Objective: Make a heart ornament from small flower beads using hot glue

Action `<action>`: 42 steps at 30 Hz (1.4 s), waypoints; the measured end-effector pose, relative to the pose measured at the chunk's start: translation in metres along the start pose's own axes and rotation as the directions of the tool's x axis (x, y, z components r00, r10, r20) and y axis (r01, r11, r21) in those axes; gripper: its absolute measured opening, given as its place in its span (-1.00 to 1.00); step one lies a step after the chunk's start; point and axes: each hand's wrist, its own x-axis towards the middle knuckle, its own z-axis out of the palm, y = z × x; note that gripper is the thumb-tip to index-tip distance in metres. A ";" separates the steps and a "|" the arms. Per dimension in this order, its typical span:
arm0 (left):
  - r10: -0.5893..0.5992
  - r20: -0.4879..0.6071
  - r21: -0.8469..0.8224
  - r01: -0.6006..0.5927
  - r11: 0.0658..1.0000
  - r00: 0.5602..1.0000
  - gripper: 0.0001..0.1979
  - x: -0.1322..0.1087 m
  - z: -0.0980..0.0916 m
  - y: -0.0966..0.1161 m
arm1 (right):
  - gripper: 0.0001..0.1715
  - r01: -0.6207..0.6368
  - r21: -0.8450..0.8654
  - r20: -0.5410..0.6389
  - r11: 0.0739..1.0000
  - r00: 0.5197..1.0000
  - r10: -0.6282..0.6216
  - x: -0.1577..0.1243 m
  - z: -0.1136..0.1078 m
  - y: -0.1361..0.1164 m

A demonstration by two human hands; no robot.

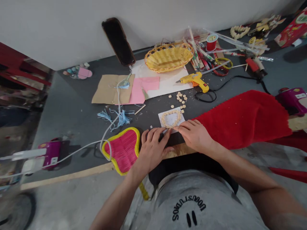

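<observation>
A small white card (171, 119) carrying a heart of tiny pale beads (170, 112) lies just in front of the yellow glue gun (194, 80). Its near edge is pinned flat by the fingertips of the left hand (152, 147) and right hand (195, 134), fingers loosely spread, nothing pinched. The card is judged light, flimsy and easily bent (the beads likely fragile), so it is best held by its bare edges.

Rested both hands at the near edge of the dark desk (72, 108): left hand (153, 150) flat beside a pink woven fan (123, 149), right hand (195, 134) touching a white card (171, 119) ringed with small beads, perhaps pinching one in its grip. Lay behind: yellow glue gun (195, 80), yellow basket (168, 57).
</observation>
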 end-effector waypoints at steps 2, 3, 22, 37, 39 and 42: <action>0.025 -0.003 -0.021 -0.026 0.999 1.000 -0.41 -0.001 0.000 -0.003 | -0.60 0.019 -0.046 0.001 0.999 1.000 -0.019 0.000 0.002 -0.001; 0.041 -0.012 -0.034 -0.041 0.999 0.999 -0.42 -0.002 -0.001 -0.005 | -0.60 0.029 -0.066 0.003 0.997 1.000 -0.029 0.000 0.002 -0.001; -0.028 -0.047 -0.210 0.018 0.978 0.999 -0.14 0.046 -0.002 -0.063 | -0.88 -0.043 -0.084 0.028 0.996 0.999 0.045 0.032 -0.001 -0.012; 0.114 0.041 -0.352 -0.092 0.932 0.993 -0.11 0.066 -0.003 -0.083 | -0.82 0.048 -0.011 -0.052 0.999 0.997 -0.049 0.034 -0.004 -0.011; 0.112 0.034 -0.364 -0.092 0.927 0.993 -0.14 0.067 -0.001 -0.084 | -0.87 0.045 0.023 -0.057 0.999 0.997 -0.044 0.026 -0.010 -0.010; 0.095 0.026 -0.369 -0.079 0.926 0.995 -0.17 0.067 0.004 -0.086 | -0.94 0.014 0.048 -0.021 0.999 1.000 -0.013 0.012 -0.016 -0.007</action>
